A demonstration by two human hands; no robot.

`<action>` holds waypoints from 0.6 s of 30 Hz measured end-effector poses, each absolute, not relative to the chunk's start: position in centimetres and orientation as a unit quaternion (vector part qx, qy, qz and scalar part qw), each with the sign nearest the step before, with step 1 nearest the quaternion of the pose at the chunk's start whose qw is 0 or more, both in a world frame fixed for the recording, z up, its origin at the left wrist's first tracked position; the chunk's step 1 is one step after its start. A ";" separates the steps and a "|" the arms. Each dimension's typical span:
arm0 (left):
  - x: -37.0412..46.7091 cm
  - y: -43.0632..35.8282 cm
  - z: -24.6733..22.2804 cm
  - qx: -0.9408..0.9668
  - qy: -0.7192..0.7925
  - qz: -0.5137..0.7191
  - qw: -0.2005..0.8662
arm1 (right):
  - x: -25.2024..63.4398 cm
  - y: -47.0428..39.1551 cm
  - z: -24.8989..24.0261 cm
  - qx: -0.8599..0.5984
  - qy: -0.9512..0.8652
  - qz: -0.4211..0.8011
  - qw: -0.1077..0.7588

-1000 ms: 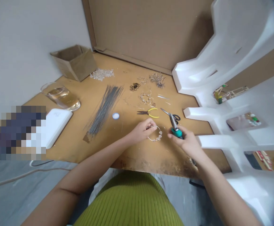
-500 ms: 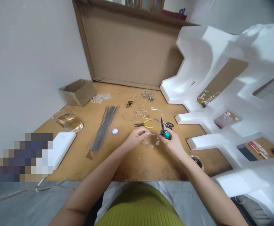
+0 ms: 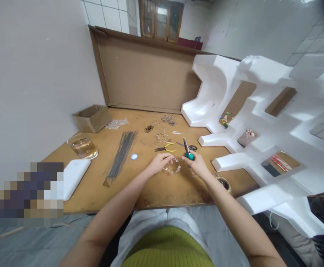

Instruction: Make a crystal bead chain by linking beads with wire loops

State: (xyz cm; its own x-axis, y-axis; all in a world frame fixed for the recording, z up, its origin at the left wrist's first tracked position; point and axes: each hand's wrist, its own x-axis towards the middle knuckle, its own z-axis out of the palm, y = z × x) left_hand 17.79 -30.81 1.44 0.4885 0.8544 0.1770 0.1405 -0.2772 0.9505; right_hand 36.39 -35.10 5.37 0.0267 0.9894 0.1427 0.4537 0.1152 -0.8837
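The wire ring with clear beads was above the near part of the brown table, between the two hands. The left hand held it at its upper left part, with the thumb and the forefinger pinched together on the wire; how the other fingers lay, I cannot tell. The right hand had its fingers closed around the teal-handled pliers, and the metal tip pointed away from the body. This hand was just beside the ring, but I cannot tell if they touched.

Just beyond the hands lay the yellow-handled pliers and, to the right, the black-handled scissors, partly behind the teal-handled pliers. Farther away were the beaded wire pieces, the black loops and a pile of small silvery pieces.

To the left of the hands there was a small round white disc with a blue edge, and next to it the bundle of grey wires. Behind this bundle, the clear beads were spread beside an open cardboard box. A glass with yellowish liquid stood near the white flat object. On the right side, a round container was near the right forearm, and the big white foam piece stood beyond it.
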 end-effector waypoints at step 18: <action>15.6 -27.9 2.6 0.572 0.412 0.408 0.580 | 35.7 -30.3 3.7 -0.443 -0.477 0.635 0.417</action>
State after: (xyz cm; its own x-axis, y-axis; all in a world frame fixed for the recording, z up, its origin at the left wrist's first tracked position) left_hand 15.58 -27.87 2.64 0.3280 0.9446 -0.0113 -0.0026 0.0129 0.9999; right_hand 35.68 -30.28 3.66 -0.2611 0.9511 -0.1648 -0.1068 -0.1982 -0.9743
